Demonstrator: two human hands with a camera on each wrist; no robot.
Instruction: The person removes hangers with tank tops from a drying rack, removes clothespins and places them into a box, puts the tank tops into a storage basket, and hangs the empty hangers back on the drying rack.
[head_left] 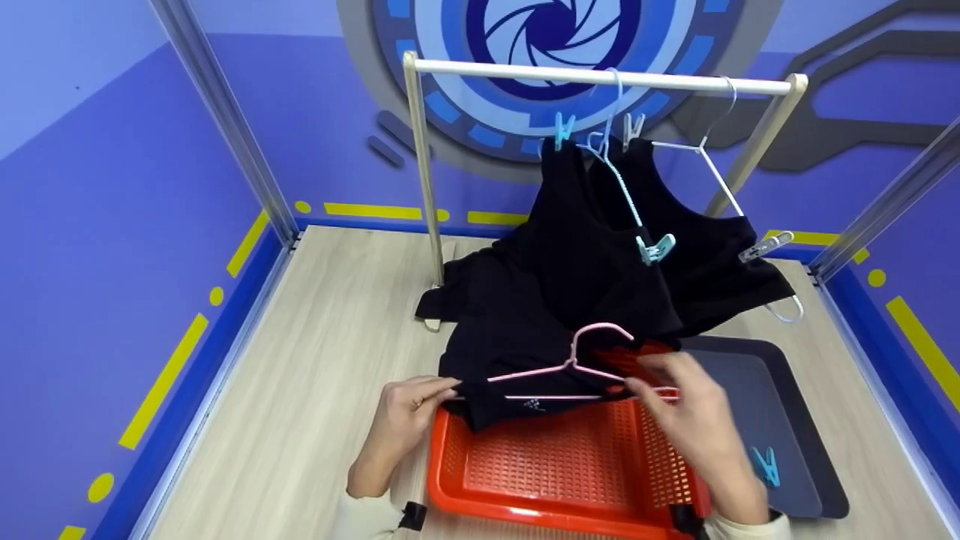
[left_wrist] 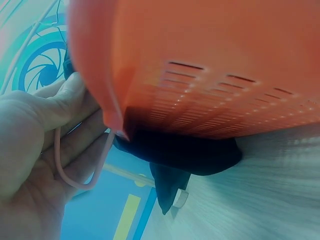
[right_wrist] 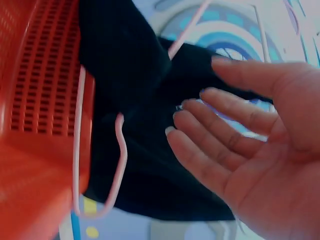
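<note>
A black garment (head_left: 487,349) with a small white logo lies over the far side of a red basket (head_left: 525,513). A pink hanger (head_left: 551,397) is partly inside it, hook upward. My left hand (head_left: 405,416) pinches the garment's left edge between thumb and forefinger. In the left wrist view, the hanger's rounded end (left_wrist: 75,185) shows against that hand's fingers. My right hand (head_left: 701,420) is beside the hanger's right end. In the right wrist view, its fingers (right_wrist: 215,127) are spread, with nothing held between them, and the hanger's right end (right_wrist: 121,155) sticks out of the cloth.
Behind stands a wooden rack (head_left: 510,71), where black tops (head_left: 592,262) hang on a blue hanger (head_left: 626,196) and a white hanger (head_left: 724,184), clipped with clothespins (head_left: 656,249). At right, a dark grey tray (head_left: 799,420) holds a blue clothespin (head_left: 766,466).
</note>
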